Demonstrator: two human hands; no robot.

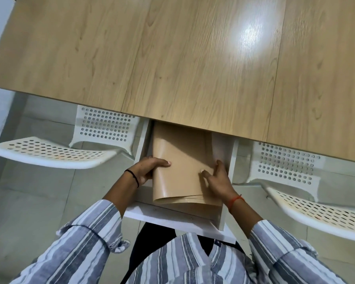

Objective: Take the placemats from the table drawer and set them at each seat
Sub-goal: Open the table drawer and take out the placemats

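At the left of the frame a white perforated chair point(55, 154) stands tucked partly under the wooden table point(172, 58), whose top fills the upper part of the frame. In the lower middle a white drawer point(172, 219) is pulled out from beneath the table edge. Inside it lie the tan placemats point(180, 160), a curled stack whose near end rises over the drawer front while the far end runs back under the tabletop. The left hand point(150, 168), a black band at its wrist, grips the left edge of the stack, thumb lying across the top and fingers curled beneath. The right hand point(216, 177), with an orange thread at its wrist, holds the right side, thumb pressed on the upper surface and fingers bent round the edge by the drawer wall. Striped sleeves point(86, 242) fill the bottom of the frame. At the right stands a second white perforated chair point(307, 201).
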